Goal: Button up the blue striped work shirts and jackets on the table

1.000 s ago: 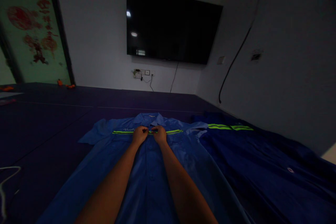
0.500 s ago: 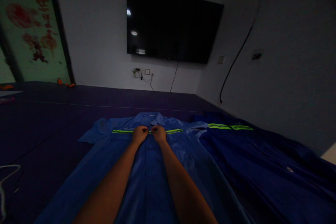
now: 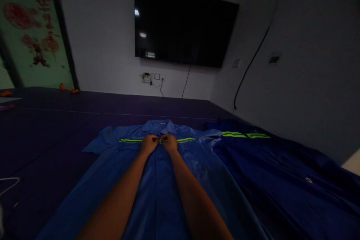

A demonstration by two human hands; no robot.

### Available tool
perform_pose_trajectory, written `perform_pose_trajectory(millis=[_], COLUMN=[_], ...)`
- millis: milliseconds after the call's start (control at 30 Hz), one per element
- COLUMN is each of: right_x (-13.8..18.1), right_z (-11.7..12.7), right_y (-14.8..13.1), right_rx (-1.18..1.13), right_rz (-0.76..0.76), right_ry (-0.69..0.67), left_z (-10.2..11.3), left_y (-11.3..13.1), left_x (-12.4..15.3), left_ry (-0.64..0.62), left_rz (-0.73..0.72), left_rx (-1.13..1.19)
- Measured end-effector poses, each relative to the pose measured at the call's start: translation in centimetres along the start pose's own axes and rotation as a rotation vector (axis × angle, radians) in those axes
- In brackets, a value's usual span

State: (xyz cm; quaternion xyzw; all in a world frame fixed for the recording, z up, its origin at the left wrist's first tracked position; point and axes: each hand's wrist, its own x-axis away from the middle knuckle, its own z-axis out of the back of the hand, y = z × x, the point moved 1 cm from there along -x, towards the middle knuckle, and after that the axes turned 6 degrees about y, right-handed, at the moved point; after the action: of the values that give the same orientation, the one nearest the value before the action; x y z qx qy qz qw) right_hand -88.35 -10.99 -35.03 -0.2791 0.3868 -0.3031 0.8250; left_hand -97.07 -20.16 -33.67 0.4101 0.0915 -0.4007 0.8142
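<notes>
A blue short-sleeved shirt [image 3: 152, 187] lies spread face up in front of me, its collar at the far end. A yellow-green reflective stripe crosses its chest. My left hand [image 3: 149, 145] and my right hand [image 3: 170, 144] meet at the front placket, level with the stripe. Both have fingers bent and pinched on the shirt's front edges just below the collar. The fingertips are small and dark, so any button between them is hidden. Lower down, the placket lies flat with a button showing.
Right of the shirt lies a darker blue garment [image 3: 275, 172] with a reflective stripe, touching the shirt's sleeve. A white cable [image 3: 11, 182] is at the left on the dark surface [image 3: 56, 127]. Orange items [image 3: 73, 91] lie far left. A television [image 3: 182, 26] hangs on the wall.
My hands stay at the same spot on the placket, with hardly any finger movement visible. The whole view has shifted very slightly.
</notes>
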Motion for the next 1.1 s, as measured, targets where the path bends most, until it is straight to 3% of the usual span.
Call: perform_pose_trajectory(millis=[333,633,1100], right_x=[0.2,0.5,0.3], right_z=[0.5,1.1,0.7], right_y=[-0.6,-1.3,-1.0], right_rx=[0.052,0.35,0.271], right_rz=[0.016,0.158,0.078], right_ry=[-0.041,-0.194,-0.109], left_z=[0.0,0.2,0.1], left_y=[0.0,0.4,0.4], left_x=[0.1,0.2,0.3], left_ry=[-0.001,-0.027,-0.019], left_rz=[-0.054,-0.106,-0.13], left_rx=[-0.025,-0.014,0.001])
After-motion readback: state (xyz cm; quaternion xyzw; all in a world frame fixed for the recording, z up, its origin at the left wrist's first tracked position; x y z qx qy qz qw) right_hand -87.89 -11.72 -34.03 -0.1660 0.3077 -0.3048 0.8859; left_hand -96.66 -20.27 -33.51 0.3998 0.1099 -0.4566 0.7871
